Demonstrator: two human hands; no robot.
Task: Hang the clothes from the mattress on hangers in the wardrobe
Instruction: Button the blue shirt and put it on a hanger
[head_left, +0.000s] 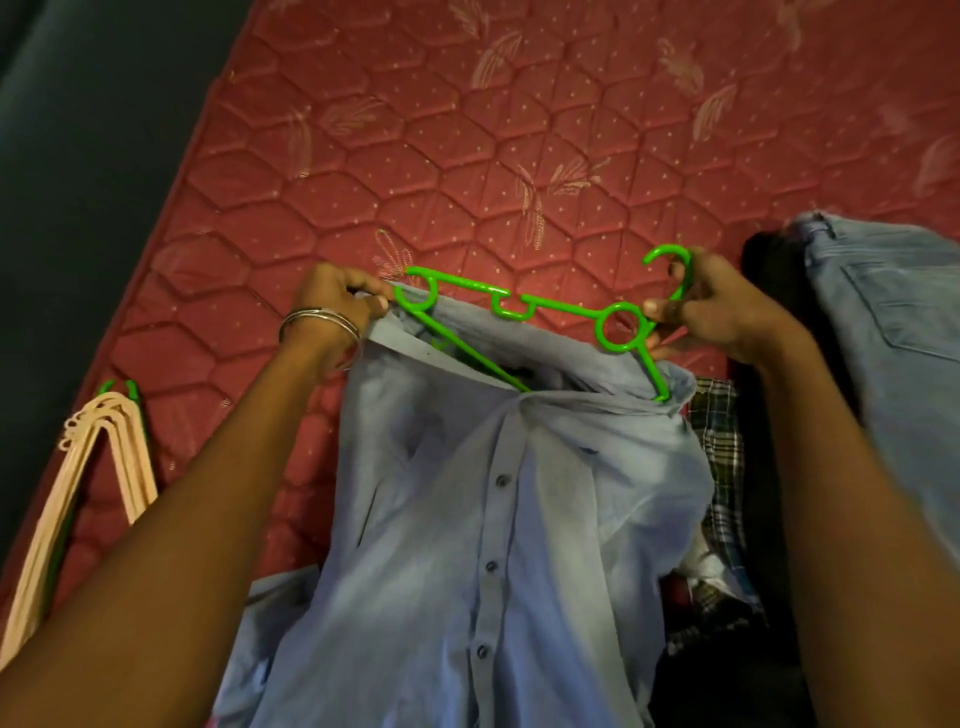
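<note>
Head view, looking down on a red quilted mattress (467, 130). A light-blue buttoned shirt (493, 493) lies at the near edge of the mattress, its collar end pointing away from the person, with a green hanger (524, 306) partly inside its neck opening. One arm of the hanger runs under the collar; the other end pokes out through the fabric on the shirt's right. The left hand (337, 306), with metal bangles (322, 325) at the wrist, is curled, pinching the shirt's collar fabric at the left tip of the hanger. The right hand (722, 317) is curled about the hanger at the base of its hook, fingertips at the ring-shaped part. Right of the shirt lie blue jeans (883, 322), a dark garment (769, 270) and a plaid garment (722, 447), the plaid one partly under the shirt. Left of the shirt, at the mattress edge, lies a stack of pale pink hangers (88, 467) with a green one among them.
</note>
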